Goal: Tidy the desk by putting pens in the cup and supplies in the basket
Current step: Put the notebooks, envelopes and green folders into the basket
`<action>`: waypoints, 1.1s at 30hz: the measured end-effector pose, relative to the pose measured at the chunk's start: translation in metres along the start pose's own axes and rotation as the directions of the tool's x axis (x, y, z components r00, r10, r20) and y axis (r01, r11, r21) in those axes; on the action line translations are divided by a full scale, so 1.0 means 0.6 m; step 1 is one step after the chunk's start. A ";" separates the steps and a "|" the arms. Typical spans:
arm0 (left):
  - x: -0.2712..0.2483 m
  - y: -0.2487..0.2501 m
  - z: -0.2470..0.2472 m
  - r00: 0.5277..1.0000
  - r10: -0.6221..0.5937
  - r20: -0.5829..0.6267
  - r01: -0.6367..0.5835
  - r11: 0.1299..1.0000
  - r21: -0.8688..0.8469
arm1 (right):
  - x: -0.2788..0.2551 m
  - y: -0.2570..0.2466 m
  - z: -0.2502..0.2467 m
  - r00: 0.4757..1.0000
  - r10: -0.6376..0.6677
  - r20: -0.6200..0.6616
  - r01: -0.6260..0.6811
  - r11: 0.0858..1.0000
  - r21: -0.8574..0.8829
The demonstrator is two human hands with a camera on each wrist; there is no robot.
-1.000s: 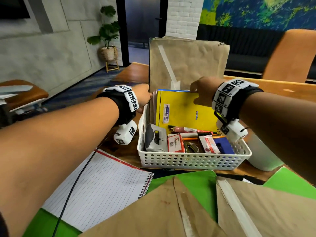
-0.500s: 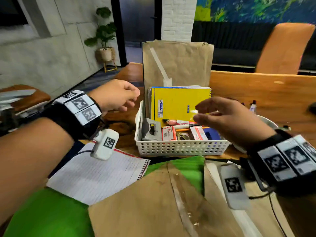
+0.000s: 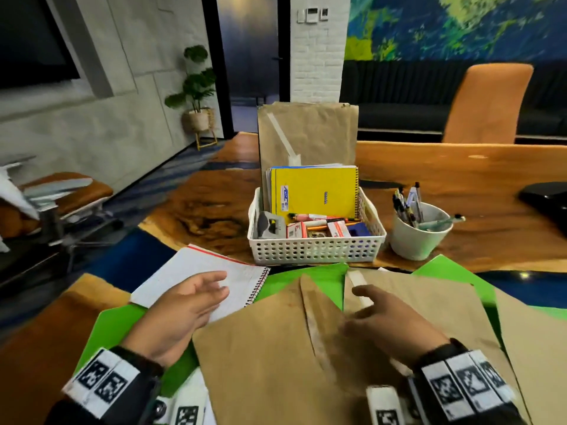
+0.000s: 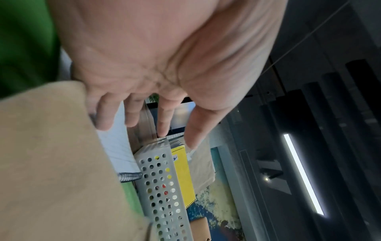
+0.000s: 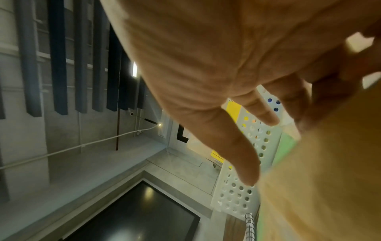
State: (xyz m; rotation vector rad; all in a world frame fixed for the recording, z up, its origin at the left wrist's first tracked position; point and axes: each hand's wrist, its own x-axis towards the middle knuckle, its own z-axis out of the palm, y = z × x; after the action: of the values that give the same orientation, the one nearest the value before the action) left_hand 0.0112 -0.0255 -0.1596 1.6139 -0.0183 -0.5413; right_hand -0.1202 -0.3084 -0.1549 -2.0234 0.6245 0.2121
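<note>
1. Setting: an office or meeting room.
2. Work surface: a long wooden tabletop [image 3: 445, 167] with an orange chair [image 3: 487, 102] behind it.
3. Stationery: a white basket [image 3: 316, 251] holding a yellow notebook [image 3: 316, 191], and a white cup [image 3: 414, 243] of pens.
4. Surroundings: a wall screen [image 3: 30, 41], a potted plant [image 3: 196, 87] and a painted mural [image 3: 460, 26].

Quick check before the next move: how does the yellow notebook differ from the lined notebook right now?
The yellow notebook stands upright in the white basket, cover closed; the lined notebook lies flat on the desk in front of the basket, showing a ruled white page. The yellow notebook is already put away; the lined notebook is still out, with the left hand hovering over its near edge. Both are spiral-bound.
</note>
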 end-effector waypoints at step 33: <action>0.312 0.358 -0.034 0.838 0.361 -0.409 -0.425 0.902 -0.075 | 0.424 -0.301 -0.114 0.927 -0.298 -0.227 0.051 0.702 -0.711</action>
State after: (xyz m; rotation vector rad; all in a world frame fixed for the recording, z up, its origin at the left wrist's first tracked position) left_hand 0.2494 -0.0959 -0.0181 1.4765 -0.0118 0.1019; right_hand 0.1821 -0.3819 -0.0824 -2.8898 0.5934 -0.0260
